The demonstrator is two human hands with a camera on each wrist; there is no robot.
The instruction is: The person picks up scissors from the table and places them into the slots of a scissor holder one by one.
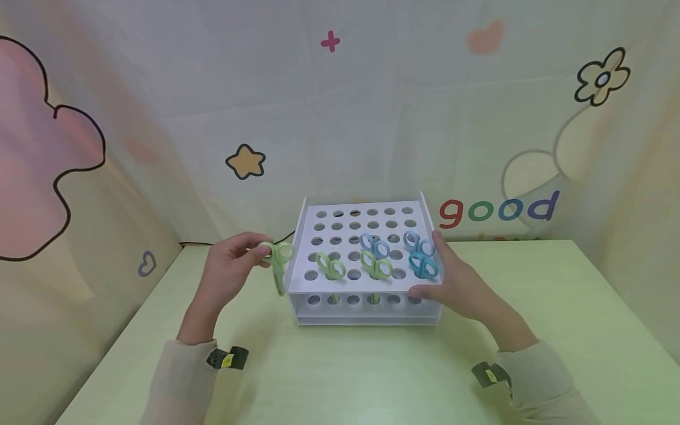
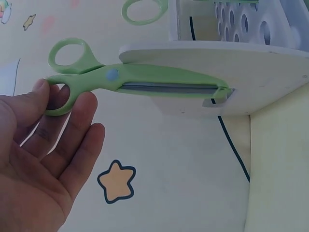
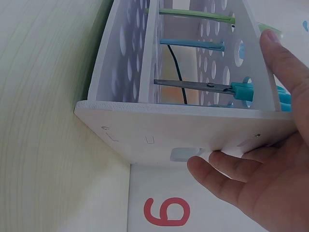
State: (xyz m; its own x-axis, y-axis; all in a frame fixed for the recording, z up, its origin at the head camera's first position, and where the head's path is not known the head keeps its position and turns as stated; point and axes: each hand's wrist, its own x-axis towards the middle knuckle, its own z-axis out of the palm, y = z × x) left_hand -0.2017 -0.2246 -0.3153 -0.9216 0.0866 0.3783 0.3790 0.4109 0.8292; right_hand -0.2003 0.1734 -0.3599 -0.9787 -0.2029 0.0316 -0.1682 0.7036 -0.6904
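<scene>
At the rack's left side, my left hand (image 1: pixel 225 271) pinches green scissors (image 2: pixel 164 79) by one handle loop between thumb and fingers. Their blades point down in the head view, beside the white rack (image 1: pixel 366 287) with its rows of round holes. My right hand (image 1: pixel 467 289) holds the rack's right side, thumb at the top board's front edge and fingers along the side panel (image 3: pixel 164 133). Standing in the holes are two green scissors (image 1: pixel 330 268) (image 1: pixel 376 268), two light blue scissors (image 1: pixel 375 245) (image 1: pixel 419 243) and teal scissors (image 1: pixel 423 267) near the right front corner.
The rack stands on a pale table (image 1: pixel 340 366) near its back edge. A printed curtain (image 1: pixel 361 118) hangs behind. A dark cord (image 1: pixel 196 243) runs along the table's back edge. The rack has a lower holed shelf (image 1: pixel 353 301) beneath the top board.
</scene>
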